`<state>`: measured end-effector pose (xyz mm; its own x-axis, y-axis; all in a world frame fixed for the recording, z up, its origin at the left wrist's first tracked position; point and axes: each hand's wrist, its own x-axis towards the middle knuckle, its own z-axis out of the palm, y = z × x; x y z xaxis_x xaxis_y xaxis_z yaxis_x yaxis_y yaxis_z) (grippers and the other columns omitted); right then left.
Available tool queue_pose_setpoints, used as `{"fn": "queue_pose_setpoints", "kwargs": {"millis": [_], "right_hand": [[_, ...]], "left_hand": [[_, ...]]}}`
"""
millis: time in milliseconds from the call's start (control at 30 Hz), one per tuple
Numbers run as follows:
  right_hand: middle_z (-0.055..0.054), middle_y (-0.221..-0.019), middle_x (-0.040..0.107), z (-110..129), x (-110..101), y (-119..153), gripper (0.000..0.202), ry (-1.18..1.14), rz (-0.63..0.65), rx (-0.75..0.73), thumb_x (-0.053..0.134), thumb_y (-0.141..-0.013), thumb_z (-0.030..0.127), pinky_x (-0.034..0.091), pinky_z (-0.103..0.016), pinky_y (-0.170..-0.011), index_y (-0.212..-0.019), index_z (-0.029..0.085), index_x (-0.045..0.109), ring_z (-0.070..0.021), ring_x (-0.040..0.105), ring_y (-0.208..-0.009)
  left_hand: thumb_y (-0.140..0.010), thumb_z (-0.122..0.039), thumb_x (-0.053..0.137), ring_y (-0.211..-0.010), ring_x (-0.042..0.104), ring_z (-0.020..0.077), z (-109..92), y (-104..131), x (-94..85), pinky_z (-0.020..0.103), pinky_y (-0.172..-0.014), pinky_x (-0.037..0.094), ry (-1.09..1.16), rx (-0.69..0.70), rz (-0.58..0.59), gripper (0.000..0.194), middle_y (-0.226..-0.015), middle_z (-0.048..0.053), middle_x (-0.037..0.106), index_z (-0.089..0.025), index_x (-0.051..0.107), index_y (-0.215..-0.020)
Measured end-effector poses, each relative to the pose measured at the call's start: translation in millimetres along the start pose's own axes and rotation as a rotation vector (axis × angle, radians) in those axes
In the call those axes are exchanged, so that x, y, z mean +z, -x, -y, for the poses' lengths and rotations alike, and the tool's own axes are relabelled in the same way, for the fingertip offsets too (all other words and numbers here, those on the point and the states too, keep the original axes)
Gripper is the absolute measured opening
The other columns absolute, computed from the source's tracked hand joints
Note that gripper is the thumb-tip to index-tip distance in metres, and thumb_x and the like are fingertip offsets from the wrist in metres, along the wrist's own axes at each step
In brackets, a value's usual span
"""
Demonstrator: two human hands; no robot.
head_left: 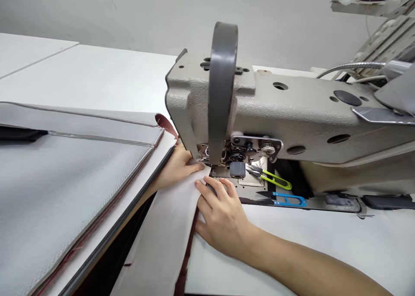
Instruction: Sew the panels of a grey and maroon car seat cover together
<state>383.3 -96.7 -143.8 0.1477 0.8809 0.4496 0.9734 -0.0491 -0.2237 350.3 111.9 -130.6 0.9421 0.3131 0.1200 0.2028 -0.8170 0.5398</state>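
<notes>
A long pale strip of material [162, 235] with a dark red edge runs up to the needle area of a grey sewing machine [269, 110]. My left hand [178, 166] reaches from under a large grey panel [81, 192] and rests on the strip's left side, thumb stretched towards the needle. On the strip's right edge, just in front of the needle area, lies my right hand [223, 213], fingers apart and pressing down. The grey panel has red raw edges and lies over my left forearm. The needle tip is hidden behind the machine head.
Yellow-green thread snips [274, 178] and blue thread snips [287, 199] lie on the machine bed, right of my right hand. A grey curved bar [223, 88] stands upright before the machine head. White tabletop [123, 79] extends behind.
</notes>
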Motion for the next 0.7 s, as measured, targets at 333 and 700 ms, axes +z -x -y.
{"fn": "queue_pose_setpoints", "kwargs": {"millis": [333, 700], "right_hand": [[-0.009, -0.123, 0.067, -4, 9, -3, 0.026, 0.131, -0.097, -0.007, 0.045, -0.089, 0.002, 0.037, -0.052, -0.107, -0.083, 0.015, 0.066, -0.0234, 0.061, -0.107], [-0.01, -0.123, 0.067, -13, 5, -5, 0.029, 0.077, -0.075, -0.003, 0.042, -0.089, -0.001, 0.033, -0.052, -0.111, -0.086, 0.014, 0.067, -0.0225, 0.065, -0.103]], "left_hand": [[-0.082, -0.033, 0.059, -0.103, 0.062, 0.0218, -7, -6, -1.4, 0.036, -0.106, 0.044, 0.08, 0.171, -0.054, 0.022, -0.105, -0.001, 0.071, -0.023, 0.07, -0.099], [-0.082, -0.027, 0.052, -0.088, 0.063, 0.0208, -4, -16, 11.5, 0.035, -0.091, 0.051, 0.054, 0.117, 0.003, 0.013, -0.087, 0.001, 0.068, -0.02, 0.063, -0.083]]}}
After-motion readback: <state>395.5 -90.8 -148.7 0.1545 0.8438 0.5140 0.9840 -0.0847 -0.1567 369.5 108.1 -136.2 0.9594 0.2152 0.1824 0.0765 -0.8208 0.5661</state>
